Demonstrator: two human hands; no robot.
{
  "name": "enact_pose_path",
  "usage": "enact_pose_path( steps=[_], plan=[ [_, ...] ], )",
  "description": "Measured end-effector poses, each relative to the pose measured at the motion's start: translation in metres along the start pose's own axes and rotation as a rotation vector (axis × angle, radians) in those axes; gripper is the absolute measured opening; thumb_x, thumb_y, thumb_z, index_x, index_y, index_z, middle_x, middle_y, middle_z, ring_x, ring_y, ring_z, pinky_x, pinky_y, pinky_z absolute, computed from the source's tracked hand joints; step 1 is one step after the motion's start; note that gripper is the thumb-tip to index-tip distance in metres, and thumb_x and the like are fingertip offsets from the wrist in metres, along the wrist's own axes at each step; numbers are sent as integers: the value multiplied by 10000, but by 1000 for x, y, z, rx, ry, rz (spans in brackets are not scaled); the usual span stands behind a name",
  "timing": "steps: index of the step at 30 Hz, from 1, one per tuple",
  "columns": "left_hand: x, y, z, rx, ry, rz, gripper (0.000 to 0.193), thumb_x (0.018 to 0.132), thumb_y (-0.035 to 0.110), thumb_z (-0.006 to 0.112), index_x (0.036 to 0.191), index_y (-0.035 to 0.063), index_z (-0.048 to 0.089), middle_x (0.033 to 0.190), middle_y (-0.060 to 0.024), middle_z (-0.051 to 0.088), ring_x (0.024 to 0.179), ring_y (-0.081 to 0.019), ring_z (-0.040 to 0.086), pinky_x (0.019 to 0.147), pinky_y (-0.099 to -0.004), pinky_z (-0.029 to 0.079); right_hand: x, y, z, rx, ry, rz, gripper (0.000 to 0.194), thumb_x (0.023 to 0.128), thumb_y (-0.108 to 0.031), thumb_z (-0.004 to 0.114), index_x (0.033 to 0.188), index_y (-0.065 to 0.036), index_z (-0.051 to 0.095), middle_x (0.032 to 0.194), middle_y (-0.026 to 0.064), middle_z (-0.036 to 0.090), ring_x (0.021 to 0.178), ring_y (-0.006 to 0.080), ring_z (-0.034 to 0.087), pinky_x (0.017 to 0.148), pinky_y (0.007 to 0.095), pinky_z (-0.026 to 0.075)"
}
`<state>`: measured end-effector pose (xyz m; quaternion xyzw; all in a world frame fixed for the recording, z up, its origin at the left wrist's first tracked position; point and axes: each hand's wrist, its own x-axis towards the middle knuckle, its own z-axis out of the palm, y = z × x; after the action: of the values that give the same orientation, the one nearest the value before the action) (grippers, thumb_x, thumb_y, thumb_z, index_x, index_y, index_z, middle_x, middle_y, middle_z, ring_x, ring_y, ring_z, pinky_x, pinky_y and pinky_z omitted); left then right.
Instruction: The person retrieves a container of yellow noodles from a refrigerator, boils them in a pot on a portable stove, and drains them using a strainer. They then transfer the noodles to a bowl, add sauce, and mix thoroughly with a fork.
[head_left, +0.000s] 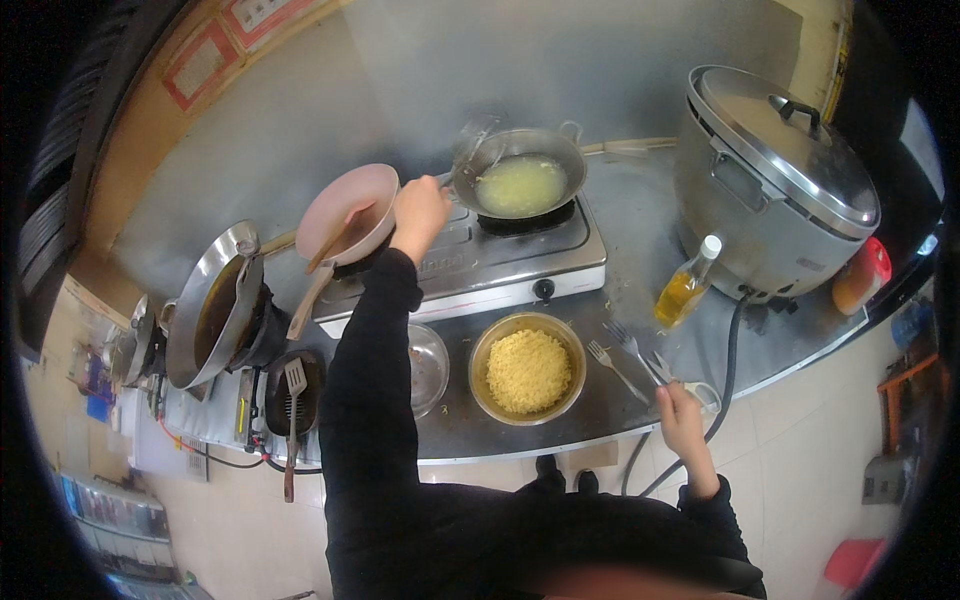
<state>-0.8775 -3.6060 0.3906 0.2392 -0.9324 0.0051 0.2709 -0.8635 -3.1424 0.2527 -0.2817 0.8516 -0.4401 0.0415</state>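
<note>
My left hand (422, 214) is closed on the handle of a wire strainer (476, 146), whose mesh is blurred at the left rim of a metal wok (577, 169). Cloudy yellowish liquid (523, 186) fills the wok's bottom, on the right burner of a gas stove (480, 259). My right hand (681, 420) holds a metal fork (628, 343) by its handle, tines pointing towards the stove. Left of it a second fork (619, 373) lies on the counter; scissors (701, 394) lie partly behind my right hand. A metal bowl (477, 375) of yellow noodles (529, 371) stands before the stove.
A pink pan (311, 217) with a wooden spatula sits on the left burner. An oil bottle (682, 285) stands beside a large rice cooker (750, 217) at the right. A large pan (180, 330), a grill pan (275, 379) with a slotted turner, and a glass bowl (431, 375) are at the left.
</note>
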Motion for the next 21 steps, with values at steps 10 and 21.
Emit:
enact_pose_path(
  steps=[10,21],
  plan=[
    [-5,53,-3,-201,-239,46,250,754,189,582,736,-58,619,690,-255,597,707,-394,609,668,-440,487,-1,6,1,141,31,60,292,911,-229,459,731,-2,495,566,181,480,502,297,481,497,372,374],
    [2,44,-19,-906,-576,-628,206,871,151,514,720,10,509,586,-36,472,410,-71,321,343,-232,208,-2,13,-2,151,43,51,291,906,-224,469,716,-4,478,558,177,449,495,291,444,494,364,348]
  ],
)
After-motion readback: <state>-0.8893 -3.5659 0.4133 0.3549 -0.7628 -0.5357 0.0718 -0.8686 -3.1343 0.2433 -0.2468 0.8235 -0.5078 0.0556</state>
